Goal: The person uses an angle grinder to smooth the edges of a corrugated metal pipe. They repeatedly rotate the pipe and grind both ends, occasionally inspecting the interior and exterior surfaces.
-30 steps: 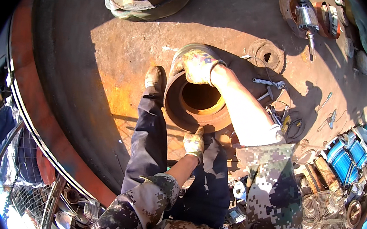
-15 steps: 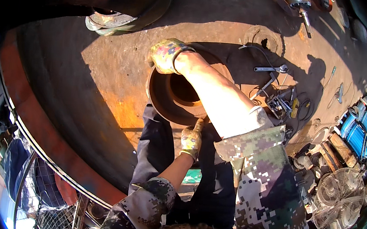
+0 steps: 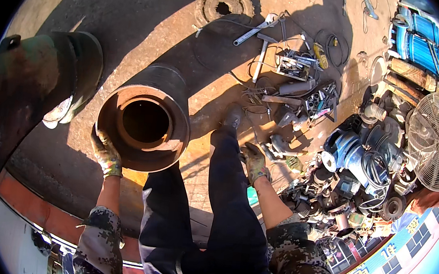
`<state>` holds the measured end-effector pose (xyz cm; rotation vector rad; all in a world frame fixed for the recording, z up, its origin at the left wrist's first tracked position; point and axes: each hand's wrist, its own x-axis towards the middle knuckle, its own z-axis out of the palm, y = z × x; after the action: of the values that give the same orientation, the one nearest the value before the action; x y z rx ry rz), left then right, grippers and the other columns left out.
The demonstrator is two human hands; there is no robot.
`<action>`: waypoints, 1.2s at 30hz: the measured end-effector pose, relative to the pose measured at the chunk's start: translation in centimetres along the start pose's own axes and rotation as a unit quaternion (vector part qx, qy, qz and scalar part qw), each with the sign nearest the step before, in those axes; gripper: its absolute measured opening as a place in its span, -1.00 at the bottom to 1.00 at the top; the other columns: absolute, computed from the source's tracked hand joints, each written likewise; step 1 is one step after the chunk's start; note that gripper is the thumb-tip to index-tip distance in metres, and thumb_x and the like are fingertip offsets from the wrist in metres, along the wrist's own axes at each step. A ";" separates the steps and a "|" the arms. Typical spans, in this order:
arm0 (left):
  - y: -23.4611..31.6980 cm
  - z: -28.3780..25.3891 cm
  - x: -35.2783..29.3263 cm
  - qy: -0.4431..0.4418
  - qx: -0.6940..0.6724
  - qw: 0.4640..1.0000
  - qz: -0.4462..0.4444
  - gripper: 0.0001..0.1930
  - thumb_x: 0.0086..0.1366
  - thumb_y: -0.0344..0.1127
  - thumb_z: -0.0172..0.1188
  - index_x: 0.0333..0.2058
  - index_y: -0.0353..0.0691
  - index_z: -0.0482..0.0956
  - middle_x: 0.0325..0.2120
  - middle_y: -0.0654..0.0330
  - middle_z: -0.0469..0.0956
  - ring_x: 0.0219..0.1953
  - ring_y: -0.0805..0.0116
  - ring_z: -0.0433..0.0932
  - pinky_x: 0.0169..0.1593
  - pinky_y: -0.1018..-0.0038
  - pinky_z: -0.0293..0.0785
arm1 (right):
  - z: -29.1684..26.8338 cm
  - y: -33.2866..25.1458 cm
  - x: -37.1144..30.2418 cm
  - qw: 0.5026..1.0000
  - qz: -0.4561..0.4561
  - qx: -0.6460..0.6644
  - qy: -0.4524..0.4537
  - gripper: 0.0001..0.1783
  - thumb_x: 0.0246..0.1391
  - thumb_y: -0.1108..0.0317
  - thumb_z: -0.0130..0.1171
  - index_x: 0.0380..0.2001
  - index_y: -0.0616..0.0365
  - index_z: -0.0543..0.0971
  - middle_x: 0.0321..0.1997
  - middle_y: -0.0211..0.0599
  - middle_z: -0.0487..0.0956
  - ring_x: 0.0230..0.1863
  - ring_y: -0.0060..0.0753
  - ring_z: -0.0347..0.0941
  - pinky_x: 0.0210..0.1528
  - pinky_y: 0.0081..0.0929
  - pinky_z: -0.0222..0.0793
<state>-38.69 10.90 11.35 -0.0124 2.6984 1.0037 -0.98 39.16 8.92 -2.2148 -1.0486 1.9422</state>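
Note:
A large rusty steel cylinder (image 3: 175,143) with a round inner opening stands tilted in front of my legs, its open end facing me. My left hand (image 3: 106,156), in a patterned glove, grips its left rim; part of the fingers hides behind the edge. To the right of my knees, my gloved right hand (image 3: 254,163) hangs over the ground beside the loose tools. Its fingers are loosely bent and apart, and nothing shows in them. Closest to it lies a grey metal tool (image 3: 281,145) whose kind I cannot make out.
A hammer (image 3: 260,61), an adjustable wrench (image 3: 255,29) and a box of sockets (image 3: 293,64) lie beyond my right foot. A big dark cylinder (image 3: 33,80) looms at left. Blue motors (image 3: 359,154), scrap parts and a fan guard (image 3: 436,141) crowd the right.
My right hand has left the cylinder's far rim and moved right, toward the tools. The left hand has gone from the near rim to the left side. The view has swung right.

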 end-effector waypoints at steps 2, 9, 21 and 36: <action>-1.8 0.6 0.5 -0.015 -0.029 0.998 -0.047 -0.44 0.65 0.03 -0.05 0.35 -0.31 0.37 0.17 -0.02 0.55 0.11 0.20 0.51 0.24 0.28 0.40 | -4.7 3.7 2.1 0.996 0.065 0.023 0.052 -0.64 0.27 0.51 0.23 0.13 0.22 0.61 -0.13 -0.24 0.70 -0.24 -0.45 0.63 -0.17 -0.50 0.59; -7.6 0.5 2.7 0.008 -0.125 0.989 -0.073 -0.54 0.65 -0.12 -0.01 0.32 -0.33 0.39 0.19 0.06 0.52 0.14 0.32 0.47 0.27 0.40 0.37 | -11.2 8.4 7.3 0.989 0.089 -0.113 0.023 -0.65 0.34 0.41 0.19 0.15 0.23 0.58 -0.11 -0.20 0.70 -0.22 -0.36 0.66 -0.12 -0.41 0.64; -5.6 0.1 2.5 0.043 0.113 0.989 -0.084 -0.51 0.64 -0.08 -0.02 0.32 -0.33 0.33 0.21 -0.09 0.51 0.17 0.10 0.53 0.23 0.28 0.44 | -12.2 -1.5 12.7 0.991 0.018 -0.034 -0.126 -0.63 0.44 0.31 0.16 0.18 0.27 0.55 0.02 -0.17 0.68 -0.10 -0.40 0.67 -0.02 -0.46 0.64; 2.1 2.2 0.5 0.067 0.045 0.980 -0.180 -0.52 0.61 -0.25 -0.02 0.41 -0.21 0.26 0.31 0.04 0.45 0.23 0.08 0.52 0.31 0.15 0.51 | -23.9 10.7 5.9 0.976 0.216 -0.029 0.023 -0.63 0.35 0.42 0.19 0.17 0.29 0.58 -0.07 -0.12 0.71 -0.07 -0.26 0.71 -0.10 -0.41 0.68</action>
<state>-38.85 13.98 10.96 -0.5480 2.7180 0.7947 25.22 43.40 4.66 -2.6879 -0.6639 2.0098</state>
